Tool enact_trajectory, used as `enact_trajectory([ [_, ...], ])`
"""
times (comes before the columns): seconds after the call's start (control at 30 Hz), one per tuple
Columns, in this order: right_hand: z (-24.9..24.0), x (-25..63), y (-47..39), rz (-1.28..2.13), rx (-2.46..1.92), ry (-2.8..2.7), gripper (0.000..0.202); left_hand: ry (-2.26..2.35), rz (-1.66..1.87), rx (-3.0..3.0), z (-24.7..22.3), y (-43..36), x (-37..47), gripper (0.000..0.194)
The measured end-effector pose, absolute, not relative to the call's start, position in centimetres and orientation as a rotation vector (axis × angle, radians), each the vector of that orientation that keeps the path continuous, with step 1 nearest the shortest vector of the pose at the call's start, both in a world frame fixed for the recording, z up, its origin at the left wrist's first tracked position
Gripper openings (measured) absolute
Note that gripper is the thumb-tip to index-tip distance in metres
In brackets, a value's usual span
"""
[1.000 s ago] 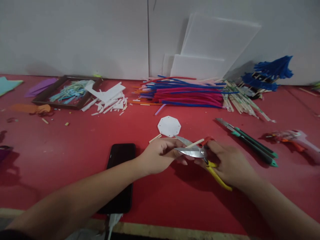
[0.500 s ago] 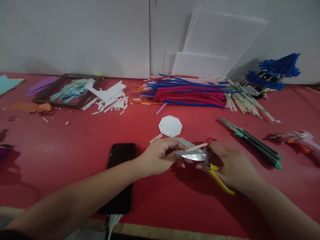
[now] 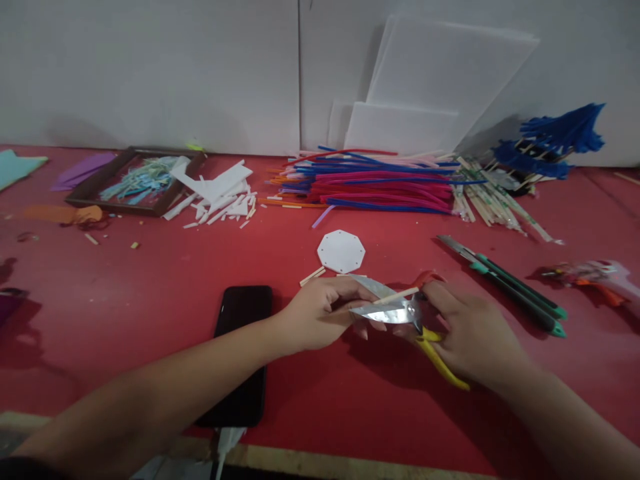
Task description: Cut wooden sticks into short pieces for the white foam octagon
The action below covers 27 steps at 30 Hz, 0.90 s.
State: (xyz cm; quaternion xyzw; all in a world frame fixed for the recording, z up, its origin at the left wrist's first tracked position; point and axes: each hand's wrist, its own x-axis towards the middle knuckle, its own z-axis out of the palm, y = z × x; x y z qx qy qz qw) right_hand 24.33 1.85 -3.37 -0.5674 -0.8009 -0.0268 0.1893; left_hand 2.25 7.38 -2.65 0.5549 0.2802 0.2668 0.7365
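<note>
My left hand is closed, pinching a thin pale wooden stick that sticks out to the right. The stick lies between the parted blades of scissors with a yellow handle and a red one. Those scissors are in my right hand, its fingers wrapped round the handles. Just beyond the hands, a white octagonal disc with small dots near its edge lies flat. Short cut sticks rest beside it; another pale piece shows partly behind the blades.
A black phone lies under my left forearm. To the right are a green-black box cutter and a glue gun. Colourful pipe cleaners, bundled sticks, white scraps and a brown frame line the back.
The scissors' red handle has swung slightly up and right, so the handles are a little wider apart. The stick's end has shifted slightly right. My left hand stays almost still.
</note>
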Motion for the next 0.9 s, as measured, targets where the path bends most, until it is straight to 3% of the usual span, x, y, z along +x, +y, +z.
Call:
enact_trajectory([
  [0.37, -3.7, 25.0, 1.2, -0.150, -1.570, -2.278, 0.007, 0.604, 0.547, 1.313, -2.9, 7.2, 2.0, 0.016],
  [0.5, -3.9, 25.0, 1.3, -0.117, -1.575, -2.270, 0.015, 0.628, 0.609, 1.344, -2.8, 7.1, 2.0, 0.014],
  [0.7, -4.0, 25.0, 1.8, -0.082, -1.630, -2.276, 0.010, 0.676, 0.650, 1.619, -3.1, 7.9, 1.7, 0.009],
  [0.9, -3.5, 24.8, 1.9, -0.083, -1.584, -2.262, 0.037, 0.652, 0.621, 1.732, -2.9, 8.1, 1.4, 0.011],
])
